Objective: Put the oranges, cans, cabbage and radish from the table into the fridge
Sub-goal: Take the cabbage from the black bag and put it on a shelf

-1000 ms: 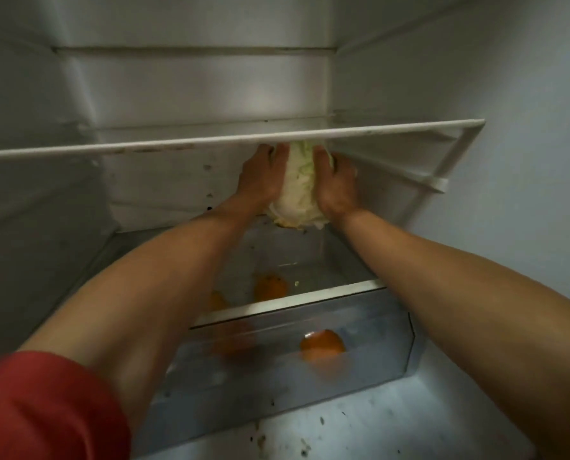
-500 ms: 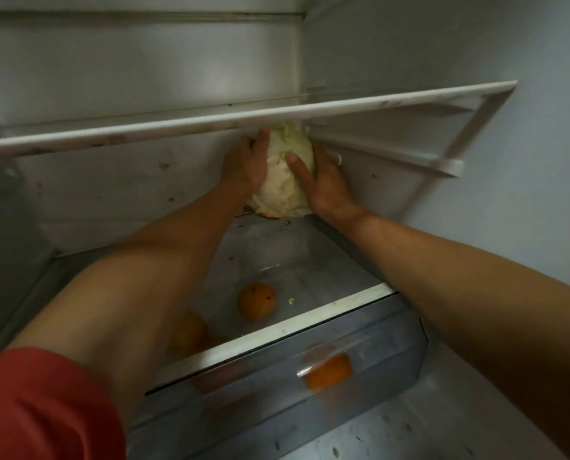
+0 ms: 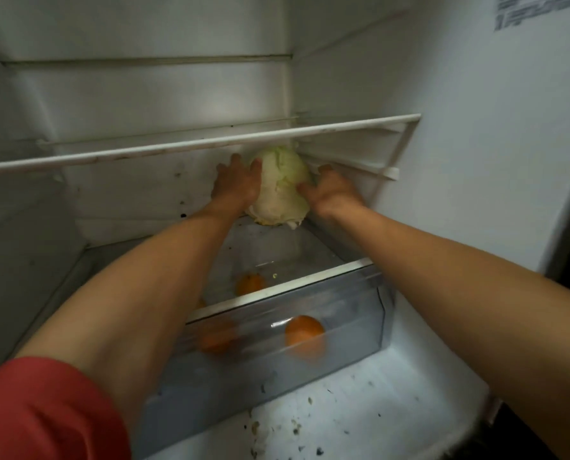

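A pale green cabbage (image 3: 282, 185) sits at the back right of the fridge, just under the white shelf (image 3: 190, 147), above the rear of the clear drawer (image 3: 310, 313). My left hand (image 3: 235, 187) presses its left side and my right hand (image 3: 333, 192) its right side. Inside the drawer lie three oranges: one near the back (image 3: 250, 283), one at the front right (image 3: 305, 332) and one blurred behind the front wall (image 3: 215, 336), partly hidden by my left arm.
The fridge's right wall (image 3: 476, 161) stands close to my right arm. The fridge floor (image 3: 360, 410) in front of the drawer is white with dark crumbs. A second shelf ledge (image 3: 144, 59) runs higher up.
The cabbage has settled slightly lower at the back right. My right hand has slid from its front to its right side, fingers looser. The view has pulled back and tilted up.
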`<state>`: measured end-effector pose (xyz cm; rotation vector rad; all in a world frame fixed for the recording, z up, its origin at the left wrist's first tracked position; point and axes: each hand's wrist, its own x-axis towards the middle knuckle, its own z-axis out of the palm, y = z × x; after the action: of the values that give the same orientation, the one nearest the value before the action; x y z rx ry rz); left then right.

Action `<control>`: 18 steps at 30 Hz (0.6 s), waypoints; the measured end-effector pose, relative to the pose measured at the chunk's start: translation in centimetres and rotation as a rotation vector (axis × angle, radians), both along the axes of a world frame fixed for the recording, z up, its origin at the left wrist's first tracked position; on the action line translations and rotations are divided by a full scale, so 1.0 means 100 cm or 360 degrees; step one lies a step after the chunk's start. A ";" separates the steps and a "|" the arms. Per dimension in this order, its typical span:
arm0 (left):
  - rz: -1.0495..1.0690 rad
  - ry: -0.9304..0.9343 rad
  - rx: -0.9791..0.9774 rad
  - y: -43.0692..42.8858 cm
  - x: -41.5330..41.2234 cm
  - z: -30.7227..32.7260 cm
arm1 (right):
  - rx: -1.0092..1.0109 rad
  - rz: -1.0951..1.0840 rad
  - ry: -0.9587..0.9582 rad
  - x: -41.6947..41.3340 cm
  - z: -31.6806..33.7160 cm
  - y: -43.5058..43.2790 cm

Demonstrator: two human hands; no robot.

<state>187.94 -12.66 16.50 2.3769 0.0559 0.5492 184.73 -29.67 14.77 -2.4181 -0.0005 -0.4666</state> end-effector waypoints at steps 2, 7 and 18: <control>0.0064 0.0001 0.0085 0.008 -0.019 0.001 | -0.0092 0.0013 -0.0010 -0.018 0.002 0.002; 0.0210 0.0148 0.0343 0.016 -0.081 -0.001 | -0.0458 0.0089 -0.0074 -0.068 -0.007 0.007; 0.0651 -0.0071 0.0735 0.016 -0.307 -0.053 | -0.0784 0.0596 -0.0430 -0.213 -0.041 0.028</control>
<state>157.21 -11.05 11.23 2.8171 0.4467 0.8856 163.44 -26.88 10.66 -2.7137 -0.7512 -0.6713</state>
